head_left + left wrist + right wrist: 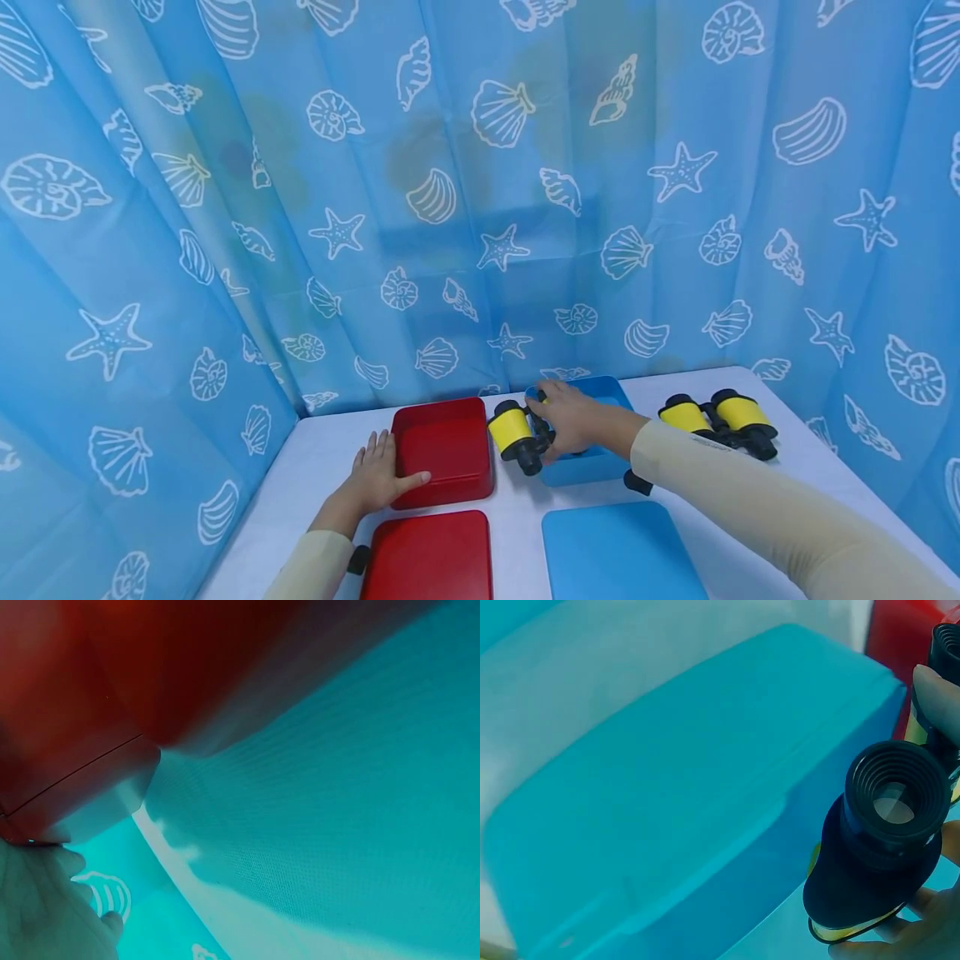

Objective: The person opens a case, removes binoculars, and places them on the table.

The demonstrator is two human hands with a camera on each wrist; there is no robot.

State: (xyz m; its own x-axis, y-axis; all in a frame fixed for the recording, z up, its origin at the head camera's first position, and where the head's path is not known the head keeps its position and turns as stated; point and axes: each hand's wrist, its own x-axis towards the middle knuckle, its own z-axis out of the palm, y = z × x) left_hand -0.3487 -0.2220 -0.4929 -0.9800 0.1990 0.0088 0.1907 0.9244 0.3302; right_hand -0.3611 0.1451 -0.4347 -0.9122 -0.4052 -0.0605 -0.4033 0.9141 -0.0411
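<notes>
Two lids, red lid point(429, 554) and blue lid point(618, 552), lie at the counter's near edge. Right hand point(573, 421) grips binoculars point(517, 435) over the blue box point(592, 467), not yet inside; left hand point(378, 477) rests flat, fingers spread, against the red box point(444, 450). Another pair point(720, 421) waits near the far right corner.

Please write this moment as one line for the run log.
left hand: rests on red box | right hand: holds yellow binoculars above blue box | second binoculars: on table
</notes>
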